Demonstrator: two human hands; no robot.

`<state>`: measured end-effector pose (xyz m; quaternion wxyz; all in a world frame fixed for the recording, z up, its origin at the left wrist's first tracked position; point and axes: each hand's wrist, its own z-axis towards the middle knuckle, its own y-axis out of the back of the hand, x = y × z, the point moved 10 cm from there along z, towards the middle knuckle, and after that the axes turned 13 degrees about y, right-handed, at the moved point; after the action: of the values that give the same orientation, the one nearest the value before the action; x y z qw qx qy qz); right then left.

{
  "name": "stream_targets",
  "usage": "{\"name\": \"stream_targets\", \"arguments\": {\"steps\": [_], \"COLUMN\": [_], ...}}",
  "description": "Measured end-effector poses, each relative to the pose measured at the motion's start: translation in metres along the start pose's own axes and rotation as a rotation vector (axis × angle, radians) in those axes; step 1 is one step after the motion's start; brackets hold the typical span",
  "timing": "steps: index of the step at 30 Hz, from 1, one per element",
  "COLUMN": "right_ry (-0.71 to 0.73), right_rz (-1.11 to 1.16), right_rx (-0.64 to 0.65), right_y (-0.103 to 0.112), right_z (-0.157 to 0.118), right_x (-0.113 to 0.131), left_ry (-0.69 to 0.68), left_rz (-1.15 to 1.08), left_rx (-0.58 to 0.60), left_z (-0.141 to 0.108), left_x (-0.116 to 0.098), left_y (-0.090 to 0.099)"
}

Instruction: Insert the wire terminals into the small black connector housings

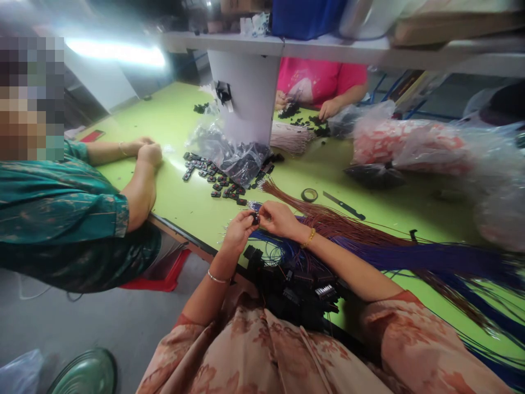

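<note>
Between the fingertips of my left hand (pixel 238 229) is a small black plastic connector (pixel 255 219). My right hand (pixel 279 219) is closed in a pinch right beside the connector; what sits in its fingertips is too small to make out. Below and behind both hands runs a bundle of blue wires (pixel 369 253), with a bundle of brown wires (pixel 328 218) alongside it. Close to my body lies a pile of black connectors with wires (pixel 295 293). Several loose black connectors (pixel 217 183) are scattered on the green table (pixel 184 213) beyond my left hand.
A tape roll (pixel 309 195) and a cutter blade (pixel 344 206) lie past the wires. Plastic bags (pixel 241 158) stand by a white post (pixel 246 93). A co-worker's hands (pixel 147 150) rest at left; another person in pink (pixel 322 82) works opposite. A shelf (pixel 328 50) hangs overhead.
</note>
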<state>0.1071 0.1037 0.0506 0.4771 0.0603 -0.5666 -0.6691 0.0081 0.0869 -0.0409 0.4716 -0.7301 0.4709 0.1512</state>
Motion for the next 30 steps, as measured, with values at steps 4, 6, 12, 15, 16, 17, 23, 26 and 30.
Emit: {"name": "stream_targets", "arguments": {"steps": [4, 6, 12, 15, 16, 17, 23, 26, 30], "right_ry": [0.024, 0.042, 0.019, -0.005, -0.003, 0.005, -0.074, -0.077, -0.066], "right_rz": [0.005, 0.019, -0.019, -0.026, -0.024, -0.011, 0.218, 0.182, 0.050], "right_rx": [0.045, 0.051, 0.063, 0.066, 0.063, 0.059, 0.015, 0.144, 0.397], "right_y": [-0.002, -0.001, -0.002, -0.006, -0.005, -0.003, 0.030, 0.025, -0.017], "right_z": [0.001, 0.000, -0.001, -0.001, -0.001, -0.001, 0.008, 0.017, 0.017], "right_x": [0.003, 0.004, 0.003, 0.003, 0.003, 0.003, -0.017, -0.012, 0.010], "left_ry": [0.002, 0.008, 0.009, -0.002, -0.006, -0.015, -0.553, -0.860, -0.974], "left_rz": [0.018, 0.003, 0.009, 0.041, 0.059, 0.085, 0.633, 1.091, 1.422], "left_rx": [-0.007, -0.006, -0.002, -0.010, -0.017, -0.030, -0.144, 0.085, 0.548], "left_z": [-0.001, -0.001, 0.000, 0.001, 0.001, -0.001, -0.068, -0.115, -0.148], "left_x": [0.001, 0.001, 0.001, 0.001, 0.000, 0.000, -0.031, -0.003, 0.067], "left_y": [-0.001, -0.001, -0.001, -0.001, -0.001, -0.002, -0.056, -0.130, -0.185]}}
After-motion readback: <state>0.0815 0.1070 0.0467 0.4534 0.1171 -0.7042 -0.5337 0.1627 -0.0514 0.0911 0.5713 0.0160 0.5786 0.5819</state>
